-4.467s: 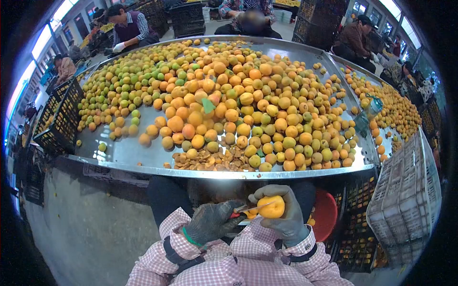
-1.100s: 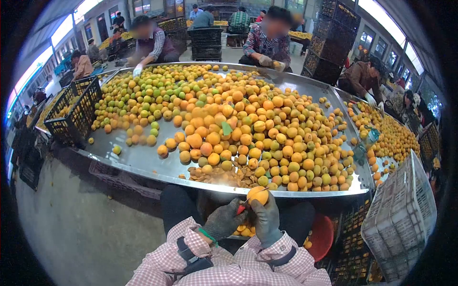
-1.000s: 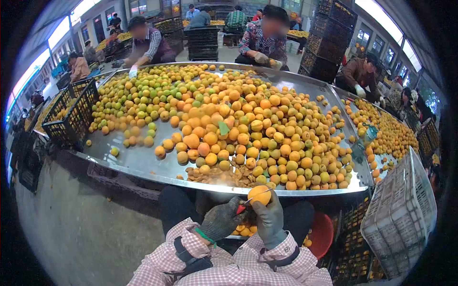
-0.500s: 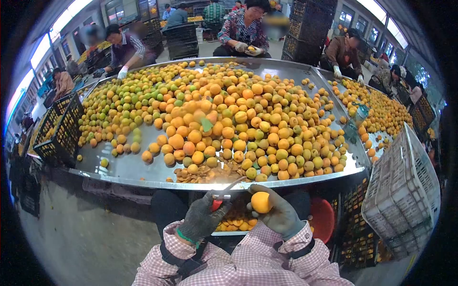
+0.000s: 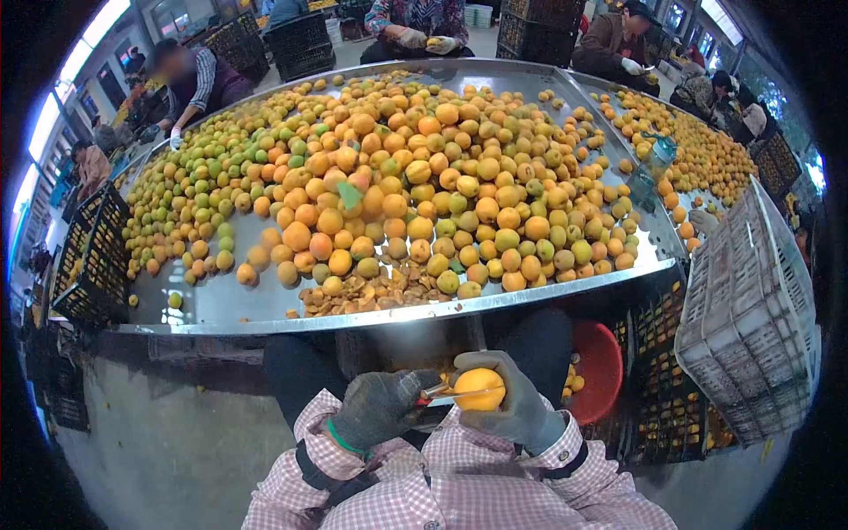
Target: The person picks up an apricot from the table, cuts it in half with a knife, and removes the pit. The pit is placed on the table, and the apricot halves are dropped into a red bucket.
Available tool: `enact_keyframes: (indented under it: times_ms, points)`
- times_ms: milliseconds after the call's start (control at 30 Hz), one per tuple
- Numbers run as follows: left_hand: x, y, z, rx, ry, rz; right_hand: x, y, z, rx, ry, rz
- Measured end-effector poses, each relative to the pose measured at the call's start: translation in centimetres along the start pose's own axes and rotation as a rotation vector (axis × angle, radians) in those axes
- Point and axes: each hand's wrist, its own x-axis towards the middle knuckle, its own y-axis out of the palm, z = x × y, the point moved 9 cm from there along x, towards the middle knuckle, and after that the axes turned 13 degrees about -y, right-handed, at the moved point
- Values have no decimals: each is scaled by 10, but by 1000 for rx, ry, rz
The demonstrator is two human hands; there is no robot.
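My left hand [image 5: 382, 412], in a dark grey glove with a green cuff edge, is closed around a red-handled knife [image 5: 433, 395]. The blade lies across the front of an orange-yellow apricot [image 5: 480, 404], touching it. That fruit sits in the fingers of my right hand [image 5: 521, 408], also in a grey glove. Both hands are over my lap, just below the near rim of a metal table [image 5: 230, 329]. A broad pile of apricots [image 5: 424, 168], orange to green, covers much of the table. Brown scraps [image 5: 375, 293] lie near its front edge.
Right of my legs are a red basin [image 5: 596, 371], a pale plastic crate [image 5: 742, 327] and dark crates [image 5: 658, 389] with fruit. A black crate [image 5: 93, 256] stands at the table's left corner. A greenish bottle [image 5: 654, 168] is among the fruit. Several people sit around the tables.
The knife has swung down from pointing up and right onto the apricot. My hands have come closer together. The view has tilted down, so the table appears higher.
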Motion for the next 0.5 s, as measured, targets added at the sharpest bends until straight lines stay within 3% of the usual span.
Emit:
enact_keyframes:
  times_ms: [100,200,333,400,500]
  points:
    - [-5,0,-5,-22,-13,-28,-3,-2,-2,-58,-113,-67]
    - [-11,4,-7,-27,35,-61,-10,-1,-17,34,-62,-149]
    - [-14,7,-8,-24,6,-68,-5,6,-5,-104,-136,-38]
    - [-14,6,-7,33,-67,-33,-6,6,-13,245,-31,-185]
    - [-14,13,-1,-66,-76,-13,-2,4,-5,124,-121,-117]
